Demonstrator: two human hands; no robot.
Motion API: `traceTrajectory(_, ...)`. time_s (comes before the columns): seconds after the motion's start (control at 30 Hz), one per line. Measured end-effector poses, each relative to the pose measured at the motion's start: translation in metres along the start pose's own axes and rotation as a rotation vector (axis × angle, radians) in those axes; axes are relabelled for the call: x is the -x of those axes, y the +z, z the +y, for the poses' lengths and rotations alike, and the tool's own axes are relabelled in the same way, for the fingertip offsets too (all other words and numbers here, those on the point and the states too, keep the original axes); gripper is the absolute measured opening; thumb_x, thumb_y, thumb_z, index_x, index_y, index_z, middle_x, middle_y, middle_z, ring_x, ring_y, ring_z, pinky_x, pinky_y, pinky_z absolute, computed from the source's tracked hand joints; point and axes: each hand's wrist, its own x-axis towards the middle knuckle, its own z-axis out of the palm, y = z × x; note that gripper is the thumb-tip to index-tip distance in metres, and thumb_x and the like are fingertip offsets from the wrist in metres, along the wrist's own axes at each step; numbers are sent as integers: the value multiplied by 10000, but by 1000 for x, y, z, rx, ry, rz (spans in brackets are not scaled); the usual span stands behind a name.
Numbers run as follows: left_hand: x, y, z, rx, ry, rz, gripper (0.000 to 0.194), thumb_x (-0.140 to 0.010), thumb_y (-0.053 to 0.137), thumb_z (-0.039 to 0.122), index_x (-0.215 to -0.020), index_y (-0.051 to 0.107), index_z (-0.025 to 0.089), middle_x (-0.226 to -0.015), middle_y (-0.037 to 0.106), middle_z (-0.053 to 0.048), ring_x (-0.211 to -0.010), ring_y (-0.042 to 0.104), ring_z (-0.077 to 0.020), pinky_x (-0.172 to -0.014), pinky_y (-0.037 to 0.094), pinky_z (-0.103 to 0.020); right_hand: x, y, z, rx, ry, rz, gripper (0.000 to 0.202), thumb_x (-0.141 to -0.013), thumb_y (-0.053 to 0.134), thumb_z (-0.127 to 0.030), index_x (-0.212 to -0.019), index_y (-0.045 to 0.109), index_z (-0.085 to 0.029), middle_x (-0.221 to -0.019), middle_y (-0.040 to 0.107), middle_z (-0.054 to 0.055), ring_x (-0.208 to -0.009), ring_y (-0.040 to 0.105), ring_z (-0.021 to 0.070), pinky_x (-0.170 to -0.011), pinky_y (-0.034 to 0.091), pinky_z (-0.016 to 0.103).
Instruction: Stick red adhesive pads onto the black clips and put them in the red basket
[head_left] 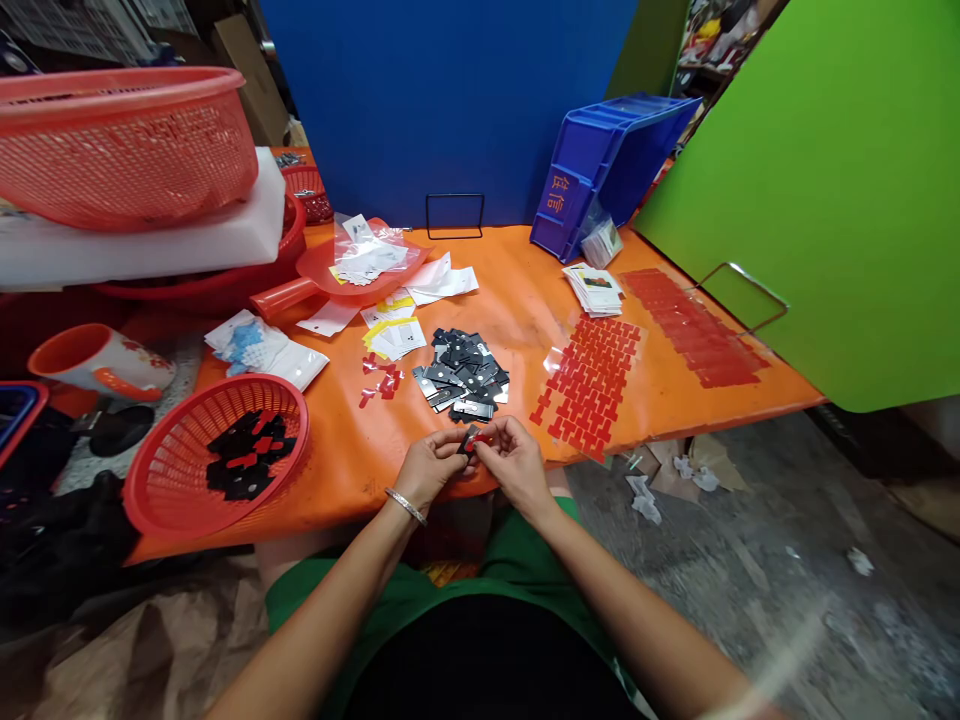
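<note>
Near the front edge of the orange table, my left hand (429,464) pinches a small flat black piece (466,440). My right hand (517,464) meets it from the other side, its thumb and forefinger closed on a small red sticker (481,438) at the black piece. Just beyond my fingers lies a pile of black and silver flat pieces (461,372). Right of the pile is a clear sheet of red T-shaped stickers (592,385). Loose red bits (382,380) lie to its left.
A red basket (296,440) holding black pieces with red patches stands at the left. A red scoop (281,298), white cards (596,290), a mug (97,360) and a tilted blue bin (574,180) surround the work area. Blue (450,100) and green (825,200) panels rise behind.
</note>
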Motion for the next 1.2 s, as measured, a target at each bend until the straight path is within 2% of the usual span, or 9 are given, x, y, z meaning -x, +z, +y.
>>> traceTrajectory(0.4, 0, -3, 0, -12, -10, -20, 422, -502, 767, 77, -904, 637, 85, -682, 694, -45, -592, 650, -131, -614, 539, -228, 1, 2, -1, 37, 19, 20, 223, -699, 662, -400, -751, 527, -230, -603, 577, -11, -509, 558, 155, -423, 425, 255)
traceTrajectory(0.87, 0, -4, -1, -11, -15, -33, 427, -516, 754, 67, -923, 626, 80, -698, 699, -46, -608, 656, -129, -624, 540, -222, -1, 2, 0, 39, 5, 14, 194, -702, 651, -357, -744, 520, -220, -620, 578, -20, -486, 541, 128, -435, 426, 242)
traceTrajectory(1.07, -1, -4, -2, 0, 0, -35, 444, -511, 811, 146, -915, 637, 84, -705, 701, -51, -608, 659, -135, -613, 546, -224, 0, 3, 3, 57, 2, 31, 194, -702, 649, -367, -750, 530, -222, -622, 581, -14, -489, 530, 129, -438, 431, 243)
traceTrajectory(1.2, -4, -2, -7, 8, 33, 11, 368, -542, 813, 194, -852, 645, 90, -640, 687, -37, -545, 644, -125, -566, 547, -225, 1, 3, 3, 88, -15, 31, 165, -728, 636, -354, -765, 539, -225, -602, 570, -22, -480, 513, 126, -444, 427, 241)
